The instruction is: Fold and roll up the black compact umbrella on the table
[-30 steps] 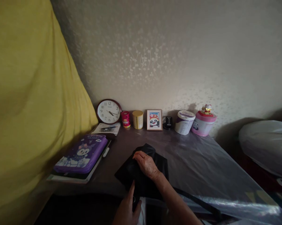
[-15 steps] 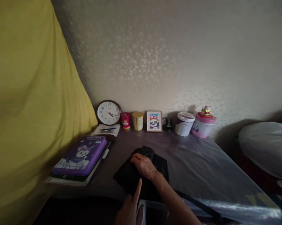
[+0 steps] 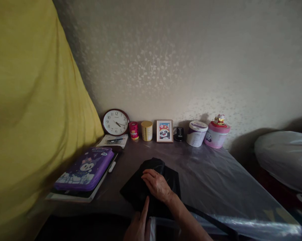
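Observation:
A folded black cloth item (image 3: 135, 187) with a smooth surface lies at the near middle of the table. A long black strap (image 3: 211, 217) runs from it to the lower right. My right hand (image 3: 157, 184) rests across the top of the cloth, its fingers close together, slightly bent and laid on the fabric. Lower down, my left hand (image 3: 138, 224) touches the cloth's near part with the index finger stretched forward and the thumb apart. Its other fingers are mostly hidden. Beside its thumb, a pale strip shows at the table's front edge.
A purple cartoon case (image 3: 87, 169) lies on books at left, near a white marker (image 3: 112, 166). Along the wall stand a clock (image 3: 115, 122), tins, a picture frame (image 3: 164, 131), a black object (image 3: 179, 134) and two tubs (image 3: 196, 134). A yellow curtain (image 3: 35, 100) hangs at left.
My right hand has shifted slightly right and down over the cloth, its fingers lying straighter. My left hand has moved a little lower and left. The cloth stays nearly in place.

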{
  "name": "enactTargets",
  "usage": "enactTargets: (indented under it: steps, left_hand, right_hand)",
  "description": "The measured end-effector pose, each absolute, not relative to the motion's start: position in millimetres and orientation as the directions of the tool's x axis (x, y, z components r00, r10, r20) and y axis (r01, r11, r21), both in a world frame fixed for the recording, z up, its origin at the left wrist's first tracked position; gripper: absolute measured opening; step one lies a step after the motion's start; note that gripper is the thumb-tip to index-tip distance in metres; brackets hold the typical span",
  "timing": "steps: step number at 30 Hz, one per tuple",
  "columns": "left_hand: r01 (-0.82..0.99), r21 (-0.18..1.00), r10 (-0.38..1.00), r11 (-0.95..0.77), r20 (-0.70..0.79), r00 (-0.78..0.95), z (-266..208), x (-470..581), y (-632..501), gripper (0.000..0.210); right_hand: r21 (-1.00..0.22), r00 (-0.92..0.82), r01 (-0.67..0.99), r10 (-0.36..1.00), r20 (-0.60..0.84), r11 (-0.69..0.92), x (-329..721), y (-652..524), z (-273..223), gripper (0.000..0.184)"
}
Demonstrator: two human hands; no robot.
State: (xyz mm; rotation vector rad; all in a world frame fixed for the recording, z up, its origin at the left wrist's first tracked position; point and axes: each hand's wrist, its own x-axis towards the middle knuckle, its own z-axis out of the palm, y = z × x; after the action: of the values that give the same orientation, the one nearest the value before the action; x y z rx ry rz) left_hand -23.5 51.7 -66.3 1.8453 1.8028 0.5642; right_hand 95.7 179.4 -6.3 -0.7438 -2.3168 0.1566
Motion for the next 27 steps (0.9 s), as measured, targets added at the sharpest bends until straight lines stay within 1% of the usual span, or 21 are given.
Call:
enactTargets:
  steps: [3,5,10,12,14,17,20,21,23,25,27]
  left_hand:
    - [0.739,0.672,0.999,-0.044,0.027,0.035,-70.8,-26.6,51.4,0.055]
    - [0.733,0.68,0.999,-0.036,0.037,0.014,-70.5,-26.9,50.9,0.055]
    - [0.789,0.613,0.996,0.05,-0.09,0.006,-63.0,-22.3,51.1,0.059]
    - [0.788,0.611,0.993,0.071,-0.117,0.002,-61.1,-20.6,51.4,0.06]
    - [0.776,0.625,0.994,0.081,-0.111,-0.014,-60.6,-19.6,51.3,0.059]
    - [0.749,0.657,0.996,0.078,-0.088,-0.027,-61.2,-18.9,50.4,0.059]
    - [0.734,0.674,0.996,0.086,-0.082,-0.041,-61.9,-18.2,49.4,0.06]
    - [0.729,0.679,0.996,0.088,-0.076,-0.049,-62.2,-17.9,49.1,0.06]
    - [0.712,0.696,0.996,0.088,-0.057,-0.068,-62.9,-17.6,48.3,0.059]
    - [0.69,0.718,0.995,0.09,-0.04,-0.088,-63.7,-17.6,47.4,0.058]
    - [0.676,0.732,0.995,0.084,-0.03,-0.09,-64.1,-17.9,46.3,0.058]
  right_hand:
    - [-0.327,-0.587,0.459,0.559,0.586,0.826,108.1,170.5,-13.5,0.019]
    - [-0.32,-0.591,0.463,0.556,0.584,0.827,113.4,172.1,-19.7,0.019]
    - [-0.292,-0.583,0.539,0.6,0.547,0.79,113.7,197.8,-27.1,0.02]
    - [-0.28,-0.578,0.569,0.618,0.532,0.773,112.9,211.5,-27.0,0.021]
    - [-0.273,-0.565,0.6,0.639,0.521,0.752,113.8,225.2,-26.5,0.022]
    - [-0.284,-0.495,0.673,0.701,0.513,0.683,118.4,242.4,-25.1,0.023]
    - [-0.314,-0.373,0.747,0.76,0.532,0.586,123.4,246.0,-21.1,0.027]
    - [-0.328,-0.345,0.747,0.76,0.551,0.578,124.2,242.5,-19.3,0.028]
    - [-0.355,-0.348,0.693,0.722,0.598,0.628,123.5,229.4,-16.6,0.028]
    - [-0.361,-0.435,0.577,0.65,0.624,0.733,120.2,212.9,-16.7,0.025]
    - [-0.351,-0.543,0.49,0.595,0.592,0.798,116.1,201.2,-20.3,0.022]
